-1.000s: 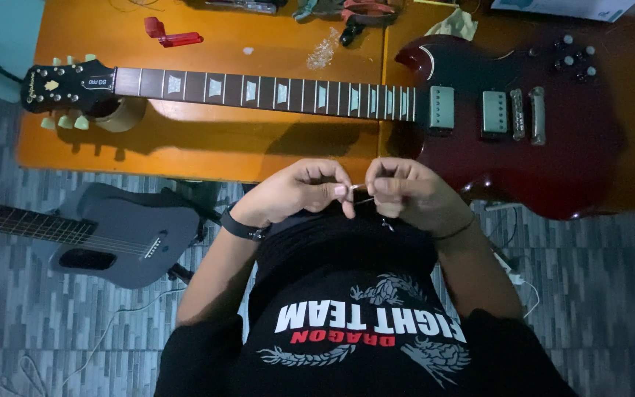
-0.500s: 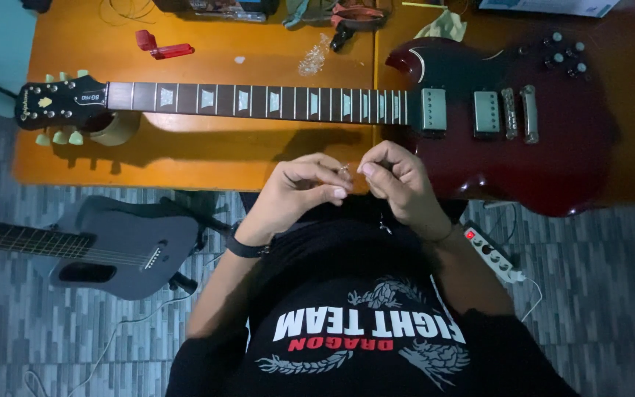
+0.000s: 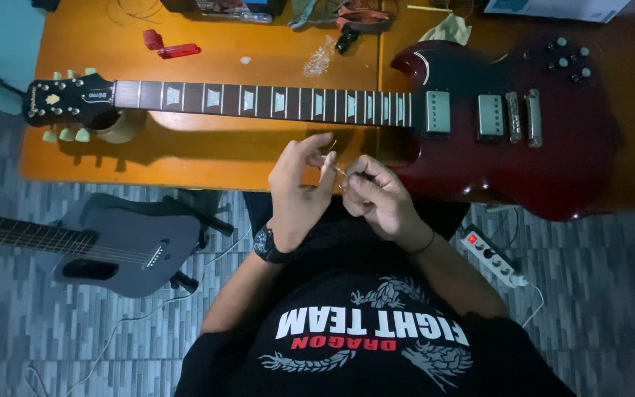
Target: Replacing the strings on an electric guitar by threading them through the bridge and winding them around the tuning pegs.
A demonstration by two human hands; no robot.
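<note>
The dark red electric guitar point(image 3: 494, 140) lies flat across the orange wooden table point(image 3: 207, 158), body at the person's right, neck and black headstock point(image 3: 64, 99) extending to the person's left. All positions below are given relative to this guitar.

Both hands are raised at the near edge of the table, just below the point where the neck meets the body. The left hand point(image 3: 299, 191), with a black wristwatch point(image 3: 270, 246) on its wrist, has thumb and forefinger pinched together on a thin guitar string point(image 3: 337, 173); the remaining fingers are loosely curled. The right hand point(image 3: 376, 198) has its fingers closed around the other end of the same string, fingertips almost touching those of the left hand. The string is very fine and shows only as a short pale line between the fingertips; its full run cannot be traced.

Beyond the neck, on the far part of the table, lie a red plastic tool point(image 3: 170, 46) and a small heap of coiled wire point(image 3: 319, 60). Under the headstock stands a round neck support point(image 3: 115, 125).

On the tiled floor below the neck rests a grey guitar point(image 3: 123, 254). Below the body lies a white power strip point(image 3: 490, 257).
</note>
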